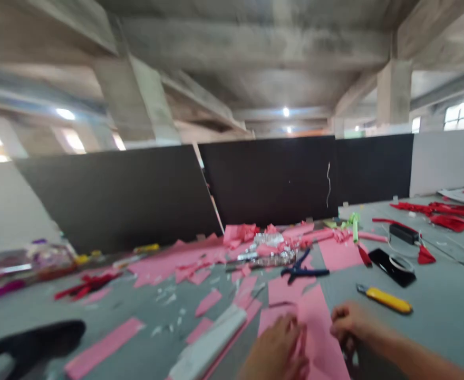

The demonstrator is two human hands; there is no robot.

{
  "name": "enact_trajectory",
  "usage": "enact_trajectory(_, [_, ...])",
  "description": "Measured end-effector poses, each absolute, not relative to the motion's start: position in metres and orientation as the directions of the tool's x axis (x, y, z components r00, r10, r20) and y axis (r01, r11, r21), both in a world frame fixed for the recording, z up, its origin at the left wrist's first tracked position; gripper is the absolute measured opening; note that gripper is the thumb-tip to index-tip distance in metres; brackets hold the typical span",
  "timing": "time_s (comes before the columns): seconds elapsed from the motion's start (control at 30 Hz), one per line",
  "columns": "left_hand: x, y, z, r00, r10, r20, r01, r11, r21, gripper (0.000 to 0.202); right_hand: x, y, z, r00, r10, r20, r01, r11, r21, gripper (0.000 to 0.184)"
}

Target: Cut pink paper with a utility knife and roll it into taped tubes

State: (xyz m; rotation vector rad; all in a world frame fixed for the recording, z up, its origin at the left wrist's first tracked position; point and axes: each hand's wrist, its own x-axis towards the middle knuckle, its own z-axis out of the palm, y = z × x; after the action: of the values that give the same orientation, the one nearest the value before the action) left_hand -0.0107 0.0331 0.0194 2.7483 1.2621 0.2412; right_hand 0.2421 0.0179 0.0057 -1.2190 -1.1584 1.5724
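At far left, can see a black object (38, 338), blurred, on the grey table (445, 311). Next, can see red scraps (85, 285), a pink strip (105, 347), then a slanted white bar (212, 343). Can find foil (273, 258) among pink scraps (240, 236) behind, and in front the left hand (274, 345), touching the pink sheet (318, 319), with fingers bent and narrow; cannot tell if pinching it. Beyond this hand, can see a blue tool (300, 271). Can place the sheet between both hands. At its right edge, can see the right hand (350, 322), with fingers curled inward; cannot tell, for the blur, if holding something. Farther right, can see a yellow knife (388, 299), with a black phone (388, 267) behind.
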Motion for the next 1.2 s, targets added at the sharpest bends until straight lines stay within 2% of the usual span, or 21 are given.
enact_trajectory(0.1, [-0.008,0.030,0.018,0.652,0.758,-0.032,0.740,-0.627,0.243,0.083,0.254,0.011,0.008,-0.223,0.915,-0.337,0.067,-0.331,-0.941,0.005])
enact_trajectory(0.2, [-0.006,0.038,0.013,0.734,0.679,0.010,0.646,-0.703,0.296,0.091,0.268,0.008,0.016,-0.246,0.885,-0.394,0.150,-0.367,-0.918,0.009])
enact_trajectory(0.23, [-0.006,0.039,0.011,0.742,0.670,0.024,0.635,-0.714,0.294,0.090,0.273,0.005,0.019,-0.248,0.889,-0.384,0.204,-0.340,-0.918,0.010])
enact_trajectory(0.3, [-0.007,0.034,0.009,0.738,0.675,0.021,0.645,-0.713,0.274,0.087,0.285,-0.001,0.025,-0.205,0.961,-0.186,0.415,-0.086,-0.906,0.015])
enact_trajectory(0.37, [-0.006,0.026,0.009,0.728,0.686,-0.003,0.665,-0.705,0.248,0.087,0.302,-0.007,0.031,-0.149,0.985,0.087,0.635,0.162,-0.755,0.017])
enact_trajectory(0.43, [-0.003,0.018,0.010,0.724,0.689,-0.022,0.675,-0.702,0.227,0.091,0.323,-0.009,0.035,-0.119,0.942,0.314,0.794,0.280,-0.539,0.015])
enact_trajectory(0.53, [0.001,0.013,0.009,0.714,0.698,-0.059,0.691,-0.688,0.221,0.097,0.358,-0.003,0.034,-0.187,0.912,0.366,0.918,0.295,-0.265,0.030])
enact_trajectory(0.6, [0.004,0.012,0.006,0.704,0.707,-0.066,0.700,-0.676,0.230,0.099,0.376,0.003,0.029,-0.189,0.929,0.317,0.947,0.258,-0.192,0.037])
enact_trajectory(0.73, [0.005,0.009,-0.001,0.692,0.721,-0.016,0.702,-0.668,0.249,0.099,0.389,0.010,0.022,-0.154,0.959,0.239,0.935,0.220,-0.280,0.033])
enact_trajectory(0.9, [0.005,0.007,0.002,0.688,0.725,0.003,0.699,-0.665,0.263,0.104,0.374,0.004,0.038,-0.127,0.947,0.295,0.851,0.256,-0.458,0.022])
enact_trajectory(1.03, [0.003,0.009,0.009,0.712,0.702,-0.005,0.680,-0.687,0.258,0.101,0.356,-0.010,0.057,-0.286,0.917,0.278,0.733,0.396,-0.553,0.021])
enact_trajectory(1.2, [0.002,0.005,0.009,0.725,0.688,0.038,0.664,-0.712,0.228,0.096,0.324,-0.021,0.067,-0.543,0.833,0.102,0.651,0.494,-0.576,0.023])
